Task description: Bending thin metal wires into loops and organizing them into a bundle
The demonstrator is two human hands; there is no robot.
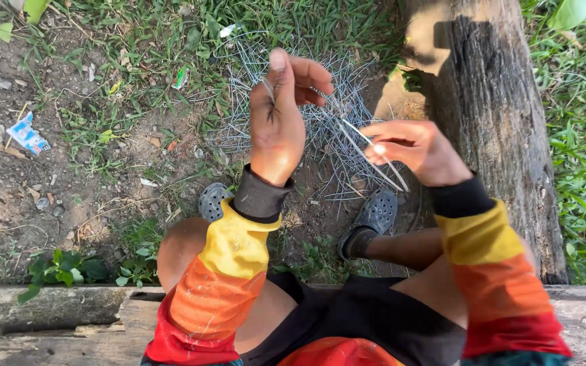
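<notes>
The thin grey wire [367, 152] runs between my two hands, a pale doubled strand slanting from my left hand [276, 118] down past my right hand [412, 149] and ending just below it. My left hand is raised with its back toward me, thumb pointing up and fingers curled over, pinching the upper end of the wire near the thumb. My right hand sits lower and to the right, fingers drawn together into a tight pinch around the strand, knuckles turned left. Both wrists come out of dark cuffs on striped sleeves [228, 271] banded yellow, orange and red, forearms angled up from my lap, the left reaching farther out than the right. Beyond and beneath my hands a loose heap of cut wire pieces [293, 102] lies spread on the ground, grey and tangled, over dirt and sparse grass. Below my hands my feet rest in dark perforated clogs [374, 213] at the edge of that heap. Just right of my right hand stands a rough tree trunk [490, 102], and I sit on a weathered wooden plank [55, 318] nearest me.
</notes>
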